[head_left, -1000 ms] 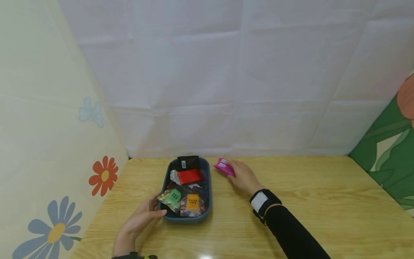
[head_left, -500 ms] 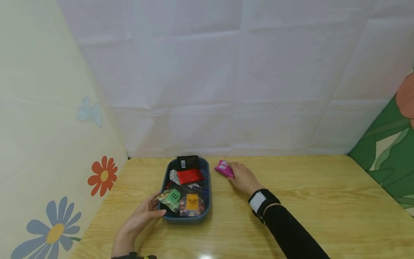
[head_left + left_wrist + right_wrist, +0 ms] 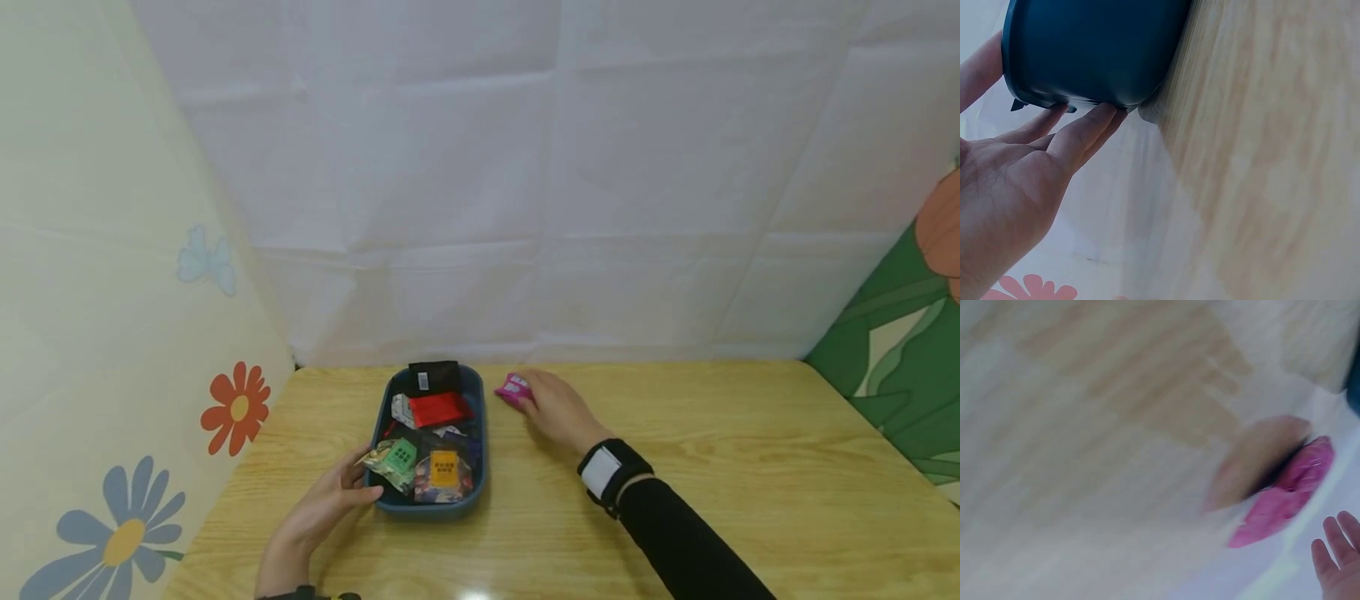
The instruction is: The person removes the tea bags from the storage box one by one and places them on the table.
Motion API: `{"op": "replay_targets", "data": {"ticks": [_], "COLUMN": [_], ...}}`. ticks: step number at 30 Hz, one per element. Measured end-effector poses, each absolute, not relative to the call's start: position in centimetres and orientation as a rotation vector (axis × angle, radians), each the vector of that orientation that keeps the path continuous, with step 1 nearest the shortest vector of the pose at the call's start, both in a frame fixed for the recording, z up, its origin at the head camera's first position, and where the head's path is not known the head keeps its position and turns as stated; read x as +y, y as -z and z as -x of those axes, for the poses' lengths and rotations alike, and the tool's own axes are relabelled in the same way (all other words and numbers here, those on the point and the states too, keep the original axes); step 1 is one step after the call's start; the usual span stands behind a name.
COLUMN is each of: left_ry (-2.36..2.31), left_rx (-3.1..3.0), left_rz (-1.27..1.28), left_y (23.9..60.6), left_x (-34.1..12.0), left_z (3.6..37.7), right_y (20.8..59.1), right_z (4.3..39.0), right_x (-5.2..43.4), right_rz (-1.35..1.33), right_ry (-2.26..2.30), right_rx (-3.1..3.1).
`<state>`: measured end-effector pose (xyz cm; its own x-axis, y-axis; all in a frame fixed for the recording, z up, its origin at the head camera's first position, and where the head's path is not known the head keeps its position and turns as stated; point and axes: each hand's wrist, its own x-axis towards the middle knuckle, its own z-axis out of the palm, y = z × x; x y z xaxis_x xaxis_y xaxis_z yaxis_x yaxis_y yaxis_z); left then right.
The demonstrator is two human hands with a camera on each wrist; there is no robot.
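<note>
My right hand (image 3: 557, 410) pinches the pink packet (image 3: 513, 389) on the counter (image 3: 750, 467), just right of the blue tray (image 3: 480, 467). My left hand (image 3: 330, 504) rests with straight fingers against the tray's near left corner.

Soft, even light is filling the head view, with glare gleaming on the table (image 3: 480, 593) at its near edge; the right wrist view is smearing heavily, the pink packet (image 3: 1285, 494) blurring

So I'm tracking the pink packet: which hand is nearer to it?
Right. The right hand touches the pink packet; the left hand rests against the blue tray.
</note>
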<state>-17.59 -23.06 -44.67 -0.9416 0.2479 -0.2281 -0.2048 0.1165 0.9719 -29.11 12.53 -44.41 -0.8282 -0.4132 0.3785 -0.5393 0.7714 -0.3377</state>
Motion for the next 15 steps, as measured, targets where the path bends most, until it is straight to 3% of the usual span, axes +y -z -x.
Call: {"op": "replay_targets", "data": {"ticks": [15], "left_ry": [-1.880], "left_rx": [2.069], "left_rz": [-0.051], "left_y": [44.6], "left_x": [-23.2], "left_z": [17.6], "right_y": [40.3], "right_z": [25.1], "right_x": [5.6], "right_rz": [-1.176], "right_ry": [-0.498], "right_rx": [-2.734]}}
